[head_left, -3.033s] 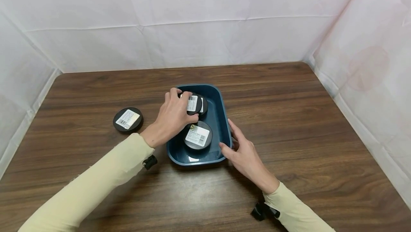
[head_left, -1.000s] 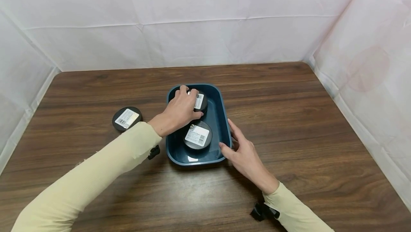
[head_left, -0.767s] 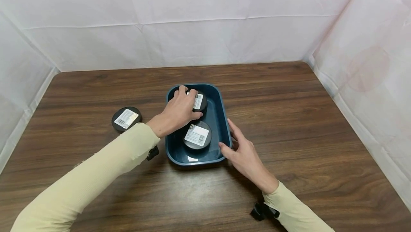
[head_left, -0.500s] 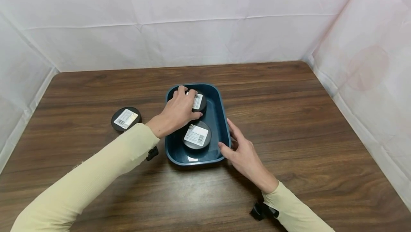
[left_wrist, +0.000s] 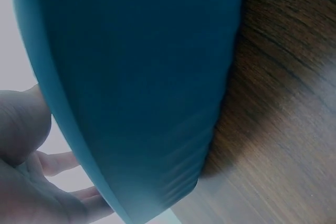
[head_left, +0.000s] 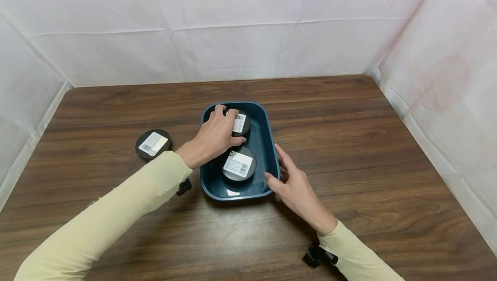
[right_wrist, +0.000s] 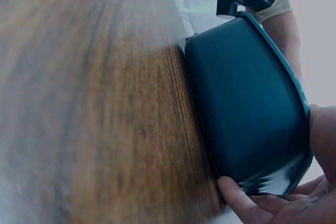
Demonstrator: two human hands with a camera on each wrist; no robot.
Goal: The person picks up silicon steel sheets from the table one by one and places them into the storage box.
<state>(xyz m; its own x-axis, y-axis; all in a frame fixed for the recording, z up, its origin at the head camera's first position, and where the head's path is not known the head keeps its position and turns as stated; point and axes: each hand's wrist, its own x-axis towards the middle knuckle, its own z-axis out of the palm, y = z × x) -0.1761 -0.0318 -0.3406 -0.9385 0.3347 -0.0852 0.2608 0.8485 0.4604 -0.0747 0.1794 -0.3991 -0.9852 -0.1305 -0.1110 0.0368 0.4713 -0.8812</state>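
A dark blue tray (head_left: pixel 234 193) stands on the table. My left hand (head_left: pixel 215 133) reaches over its left rim and grips a flat, round black case with a white barcode label (head_left: pixel 239 123) at the far end. The hand covers much of that case, and I cannot tell what lies beneath it. A second black case (head_left: pixel 238 164) lies label up in the nearer half. At the tray's right side my right hand (head_left: pixel 297 190) holds the wall, thumb at the rim and fingers along the outside. The right wrist view shows those fingers (right_wrist: pixel 239 200) low against the tray wall.
A third round black case (head_left: pixel 153 144) lies label up on the brown wooden table (head_left: pixel 349 143), left of the tray. White cloth walls (head_left: pixel 233 52) close off the back and both sides. Each wrist wears a black camera mount (head_left: pixel 319 256).
Three seconds ago my left hand held a case overlapping another one. It has since shifted slightly right, and only one label shows there. The right hand has stayed on the tray.
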